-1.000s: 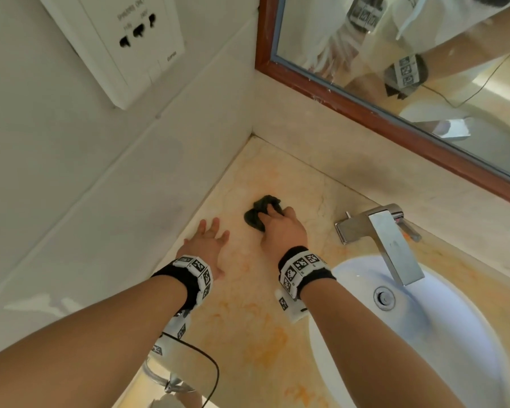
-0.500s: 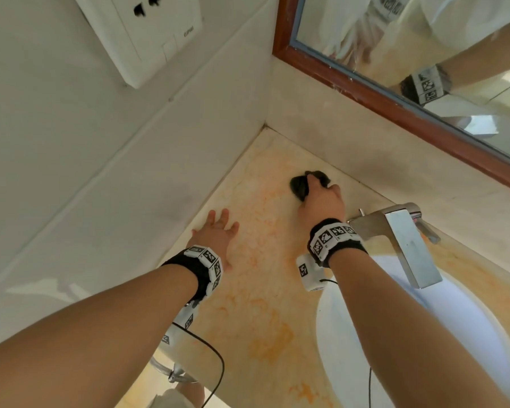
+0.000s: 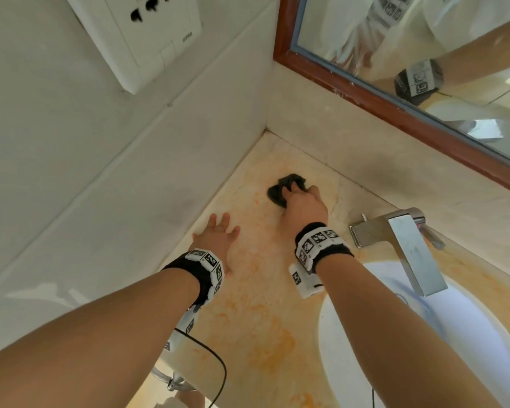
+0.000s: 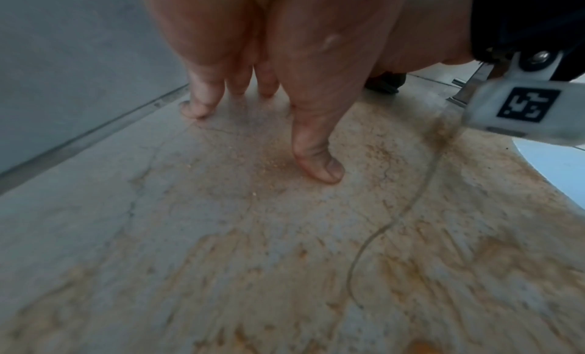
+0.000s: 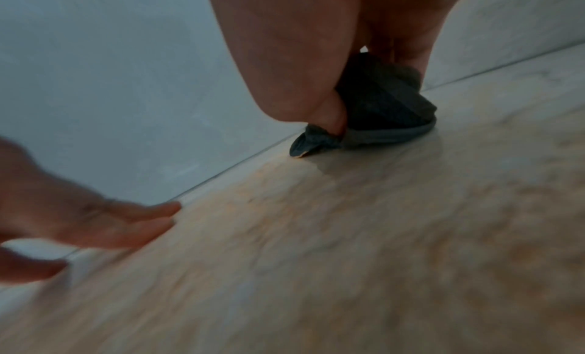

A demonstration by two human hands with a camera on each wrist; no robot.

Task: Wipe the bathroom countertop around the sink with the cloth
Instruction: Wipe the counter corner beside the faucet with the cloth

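Observation:
A small dark cloth (image 3: 280, 189) (image 5: 379, 104) is bunched on the beige, orange-stained countertop (image 3: 248, 304) near the back corner. My right hand (image 3: 302, 203) grips it from above, fingers and thumb (image 5: 316, 109) curled round it, and presses it onto the stone. My left hand (image 3: 218, 234) lies flat on the countertop beside the left wall, fingers (image 4: 202, 101) spread and straight, holding nothing. The white sink (image 3: 468, 334) is set into the counter at the right, under my right forearm.
A chrome tap (image 3: 407, 245) stands behind the sink, right of my right hand. A tiled wall (image 3: 100, 187) bounds the counter on the left, with a socket plate (image 3: 142, 33) high up. A wood-framed mirror (image 3: 409, 107) hangs over the back splash.
My right hand has pushed the cloth away from me toward the back wall, then slid it a little left toward the corner. The left hand has stayed flat in place.

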